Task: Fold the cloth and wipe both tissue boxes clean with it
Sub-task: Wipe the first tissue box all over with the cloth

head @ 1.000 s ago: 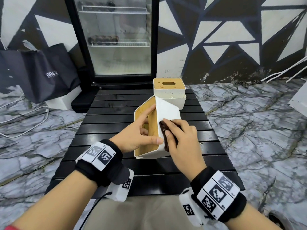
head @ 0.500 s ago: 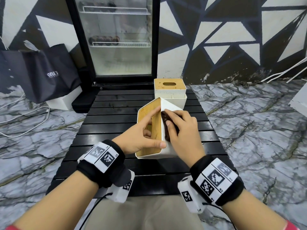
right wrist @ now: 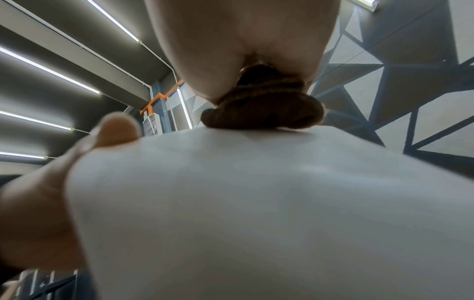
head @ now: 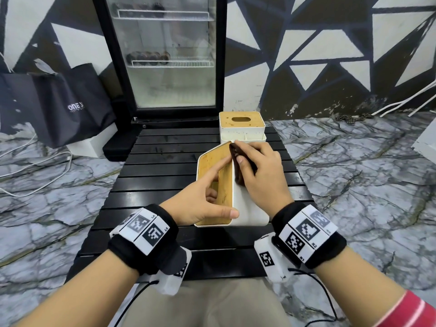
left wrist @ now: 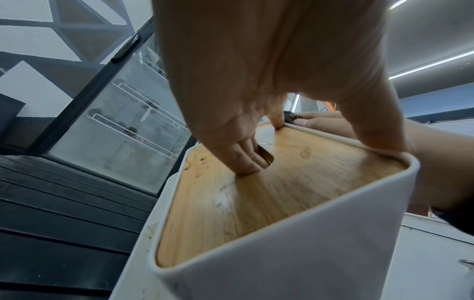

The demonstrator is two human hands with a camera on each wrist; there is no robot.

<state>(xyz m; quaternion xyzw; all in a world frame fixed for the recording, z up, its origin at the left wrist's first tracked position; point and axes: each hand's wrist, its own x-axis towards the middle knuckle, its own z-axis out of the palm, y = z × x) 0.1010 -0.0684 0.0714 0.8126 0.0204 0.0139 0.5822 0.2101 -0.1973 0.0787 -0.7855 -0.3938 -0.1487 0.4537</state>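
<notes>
wiping the tipped tissue box

the near tissue box (head: 247,208) is white with a stained wooden lid (head: 212,166). it lies tipped on its side near the middle of the black slat table (head: 153,161). its lid faces 9 o'clock and its long side runs from 6 to 12 o'clock. the left hand (head: 200,201) grips it, some fingers curled into the lid slot and the thumb on the near corner. the right hand (head: 262,171) pinches the folded brown cloth (head: 238,161) and presses it on the white side. the second tissue box (head: 241,126) stands upright at 12 o'clock, just behind. a glass fridge (head: 165,55) stands past the table.
</notes>
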